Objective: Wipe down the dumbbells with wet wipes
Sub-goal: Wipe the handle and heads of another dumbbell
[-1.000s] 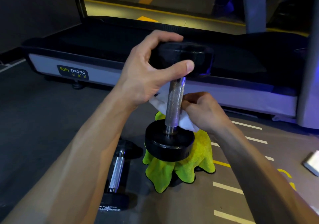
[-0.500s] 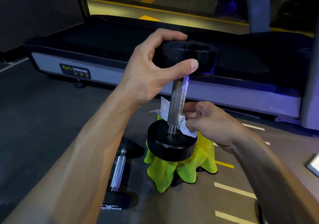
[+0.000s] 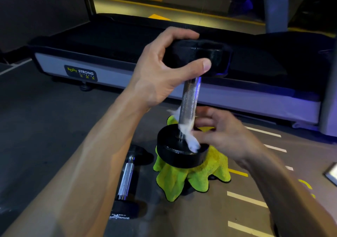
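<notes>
Standing on end in the head view, the dumbbell (image 3: 189, 98) you are cleaning is nearly upright, its lower black head sitting on a crumpled yellow-green cloth (image 3: 193, 174) on the floor (image 3: 45, 127). Your left hand (image 3: 160, 76) has its grip on the upper black head: thumb curled across the near face, fingers hooked over the top edge, holding the weight steady. Below that head the knurled silver handle is bare down to where the wet wipe (image 3: 187, 136) sits.

The wipe is white and bunched, pressed against the base of the handle and trailing down onto the top face of the lower head; a wisp of it sticks out on the far left side of the handle. Your right hand (image 3: 224, 134) is just beside the handle on its right, fingers bent toward the wipe. It is blurred, so you cannot tell how tightly its grip closes on the wipe or whether it only touches it.

A second dumbbell (image 3: 125, 182) lies flat on the floor near the cloth, to its left. Behind everything runs a treadmill (image 3: 109, 72), its grey side rail carrying a "BODY STRONG" label (image 3: 81, 73).
</notes>
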Available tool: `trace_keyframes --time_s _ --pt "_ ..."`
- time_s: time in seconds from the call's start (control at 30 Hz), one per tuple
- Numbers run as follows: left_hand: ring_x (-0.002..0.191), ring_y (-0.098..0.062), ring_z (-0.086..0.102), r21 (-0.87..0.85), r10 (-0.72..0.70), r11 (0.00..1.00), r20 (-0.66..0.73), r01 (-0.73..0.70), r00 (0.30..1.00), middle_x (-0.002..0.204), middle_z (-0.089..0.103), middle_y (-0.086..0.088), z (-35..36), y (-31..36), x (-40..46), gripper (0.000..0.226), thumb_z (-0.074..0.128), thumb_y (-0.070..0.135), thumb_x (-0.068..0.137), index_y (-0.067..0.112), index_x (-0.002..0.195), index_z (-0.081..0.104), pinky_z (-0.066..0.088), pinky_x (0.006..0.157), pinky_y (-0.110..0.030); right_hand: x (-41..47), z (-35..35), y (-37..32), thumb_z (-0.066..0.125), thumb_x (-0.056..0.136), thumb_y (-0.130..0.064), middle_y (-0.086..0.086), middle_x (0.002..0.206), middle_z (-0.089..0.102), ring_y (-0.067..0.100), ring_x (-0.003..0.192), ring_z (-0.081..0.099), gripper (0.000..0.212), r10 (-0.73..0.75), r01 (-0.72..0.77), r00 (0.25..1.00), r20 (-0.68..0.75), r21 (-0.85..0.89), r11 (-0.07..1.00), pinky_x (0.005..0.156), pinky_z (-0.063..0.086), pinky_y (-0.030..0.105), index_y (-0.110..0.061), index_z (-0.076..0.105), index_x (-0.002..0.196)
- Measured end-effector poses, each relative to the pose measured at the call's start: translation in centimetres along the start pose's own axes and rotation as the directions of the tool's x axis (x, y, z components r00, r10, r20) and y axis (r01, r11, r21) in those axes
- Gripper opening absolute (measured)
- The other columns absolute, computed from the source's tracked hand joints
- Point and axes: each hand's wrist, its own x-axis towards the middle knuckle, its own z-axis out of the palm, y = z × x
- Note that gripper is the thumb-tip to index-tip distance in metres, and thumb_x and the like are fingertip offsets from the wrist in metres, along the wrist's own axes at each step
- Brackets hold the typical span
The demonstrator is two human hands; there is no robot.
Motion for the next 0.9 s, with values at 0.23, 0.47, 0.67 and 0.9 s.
trace_keyframes --time_s 0.23,0.47,0.67,0.9 --pt "0.111 -0.020 0.071 -0.021 0.015 1.000 0.013 -0.015 1.000 0.118 0.072 -0.004 0.7 0.2 -0.1 0.050 0.087 0.032 0.078 0.018 0.122 0.066 0.057 0.101 -0.046 2.4 0.3 2.4 0.082 0.077 -0.011 0.005 0.118 0.076 0.016 0.114 0.070 0.048 -0.018 -0.019 0.981 0.195 0.189 0.982 0.106 0.051 0.037 -0.011 0.069 0.124" --pt "0.107 -0.015 0.069 0.071 0.032 0.997 -0.073 -0.027 0.997 0.116 0.071 -0.003 2.2 0.0 0.3 0.052 0.089 0.042 0.076 0.022 0.120 0.070 0.057 0.097 -0.042 -0.6 3.9 1.8 0.084 0.074 -0.049 -0.020 0.090 0.077 -0.003 0.087 0.072 0.033 -0.138 0.023 0.907 -0.397 -0.282 0.959 0.084 0.057 0.033 -0.033 0.076 0.102" --pt "0.109 -0.016 0.070 0.070 0.024 0.997 -0.108 -0.017 0.994 0.119 0.071 -0.003 2.2 -0.1 0.2 0.051 0.089 0.042 0.076 0.024 0.120 0.071 0.057 0.098 -0.046 1.5 0.7 2.1 0.083 0.082 -0.011 -0.007 0.106 0.079 0.005 0.103 0.073 0.036 0.008 -0.010 0.999 0.041 0.043 0.999 0.095 0.054 0.028 -0.019 0.072 0.116" --pt "0.110 -0.015 0.070 0.069 0.031 0.997 -0.116 -0.023 0.993 0.119 0.071 -0.001 2.3 -0.1 0.2 0.050 0.089 0.044 0.075 0.027 0.118 0.070 0.057 0.097 -0.046 1.5 1.2 2.5 0.087 0.079 -0.014 -0.002 0.106 0.080 0.011 0.102 0.074 0.041 0.006 -0.007 1.000 0.009 0.080 0.997 0.096 0.056 0.033 -0.017 0.072 0.117"
